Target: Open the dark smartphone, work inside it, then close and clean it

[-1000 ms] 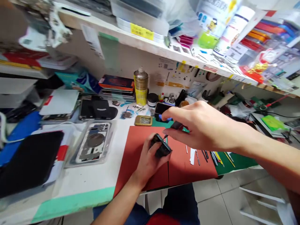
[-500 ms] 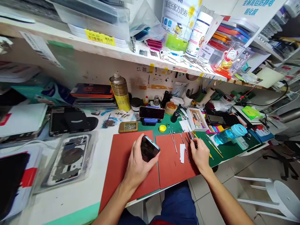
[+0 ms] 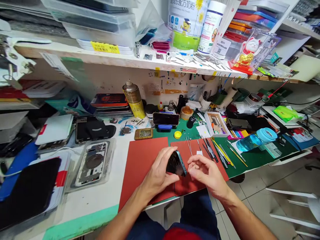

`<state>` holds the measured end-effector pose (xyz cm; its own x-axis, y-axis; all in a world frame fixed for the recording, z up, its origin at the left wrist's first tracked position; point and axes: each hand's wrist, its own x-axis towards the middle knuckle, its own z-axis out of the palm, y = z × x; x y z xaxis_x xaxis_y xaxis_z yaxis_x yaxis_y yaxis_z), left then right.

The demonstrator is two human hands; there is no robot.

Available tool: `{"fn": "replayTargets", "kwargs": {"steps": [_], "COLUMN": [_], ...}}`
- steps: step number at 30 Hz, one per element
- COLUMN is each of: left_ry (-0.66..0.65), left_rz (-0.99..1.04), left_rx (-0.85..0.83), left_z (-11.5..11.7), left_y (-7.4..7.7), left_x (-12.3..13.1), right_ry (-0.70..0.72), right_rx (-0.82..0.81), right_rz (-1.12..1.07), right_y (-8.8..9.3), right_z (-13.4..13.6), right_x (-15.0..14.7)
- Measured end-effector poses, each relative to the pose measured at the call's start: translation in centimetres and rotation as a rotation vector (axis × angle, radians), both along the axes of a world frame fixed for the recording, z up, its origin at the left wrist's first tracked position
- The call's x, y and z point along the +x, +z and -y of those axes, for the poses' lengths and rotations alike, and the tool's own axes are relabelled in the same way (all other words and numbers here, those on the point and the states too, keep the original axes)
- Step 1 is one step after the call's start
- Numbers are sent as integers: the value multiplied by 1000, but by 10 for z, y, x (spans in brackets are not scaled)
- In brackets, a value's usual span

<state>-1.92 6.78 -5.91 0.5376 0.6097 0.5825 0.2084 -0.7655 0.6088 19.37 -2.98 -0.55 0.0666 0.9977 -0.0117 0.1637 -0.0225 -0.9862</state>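
My left hand (image 3: 157,176) is shut on a black smartphone (image 3: 176,164), which stands tilted on its edge, with a dark glass face and a teal-blue rim. My right hand (image 3: 206,171) hangs just right of the phone with curled fingers apart, holding nothing. Both hands are over two red work mats, the left mat (image 3: 142,160) and the right mat (image 3: 178,148). Thin steel tweezers (image 3: 188,146) lie on the right mat just above my right hand. Several small screwdrivers (image 3: 210,149) lie at that mat's upper right corner.
Behind the mats, a second phone (image 3: 166,118) rests on a blue stand on a green mat (image 3: 252,160). A spray can (image 3: 133,99), a blue bottle (image 3: 256,140) and a bagged phone housing (image 3: 93,163) stand around them. A shelf of supplies (image 3: 125,60) overhangs the bench.
The view has swung left and settled. My right hand has moved from reaching over the phone, then holding a thin tool, to empty beside the phone. The phone now leans on its edge.
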Motion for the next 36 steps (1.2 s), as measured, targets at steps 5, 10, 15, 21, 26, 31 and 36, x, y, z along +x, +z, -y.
{"fn": "replayTargets", "kwargs": {"steps": [5,10,15,21,26,31,36], "left_ry": [-116,-166,-172,-390,-118,-316,-500], "left_rz": [50,73,38,-367,-106,614,784], "left_rx": [25,-86,-108,43,-326,-1409,-1779], "left_z": [13,24,24,17,7,61,112], "left_y": [-8,-7,2,41,35,29,46], "left_x": [2,-2,0,5,-6,50,117], "right_ry": [-11,-257,-120,-102,-316,-416,-494], "right_rx": [-148,-29,-99,-195,-165,-131,-93], "right_rz": [-438,-452,-319,-475,-693,-893,-901], "right_y": [23,29,26,1,-21,-28,-28], "right_z": [-20,-12,24,41,82,119,151], "right_x": [-22,-16,-19,-16,-7,-28,-35]}}
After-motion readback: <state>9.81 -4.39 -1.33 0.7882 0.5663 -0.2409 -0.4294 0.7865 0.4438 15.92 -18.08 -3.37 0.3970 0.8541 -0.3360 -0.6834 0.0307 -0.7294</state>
